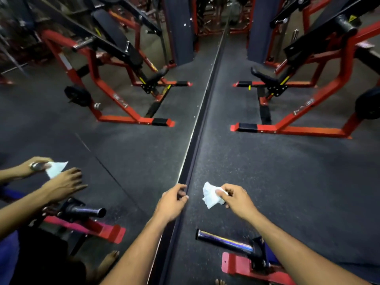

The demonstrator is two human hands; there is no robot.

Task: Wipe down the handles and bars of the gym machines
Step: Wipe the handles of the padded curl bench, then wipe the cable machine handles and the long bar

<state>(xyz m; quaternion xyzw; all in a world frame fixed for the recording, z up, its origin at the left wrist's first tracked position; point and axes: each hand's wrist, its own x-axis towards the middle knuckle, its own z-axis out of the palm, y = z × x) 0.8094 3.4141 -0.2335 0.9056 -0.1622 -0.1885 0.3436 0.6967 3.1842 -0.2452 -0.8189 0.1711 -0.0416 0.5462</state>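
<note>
A crumpled white cloth [212, 194] is pinched between the thumb and the curled fingers of the right hand [236, 199], above the dark rubber floor [287, 171]. The left hand [172, 201] is held beside the base strip of a wall mirror [123, 140], with its fingers loosely curled and nothing gripped. Below the right forearm, a dark metal bar [224, 241] is seen, mounted on a red machine frame [236, 266]. Farther away, on the right, a red and black bench machine [298, 95] is standing on the floor, and it is reflected in the mirror.
</note>
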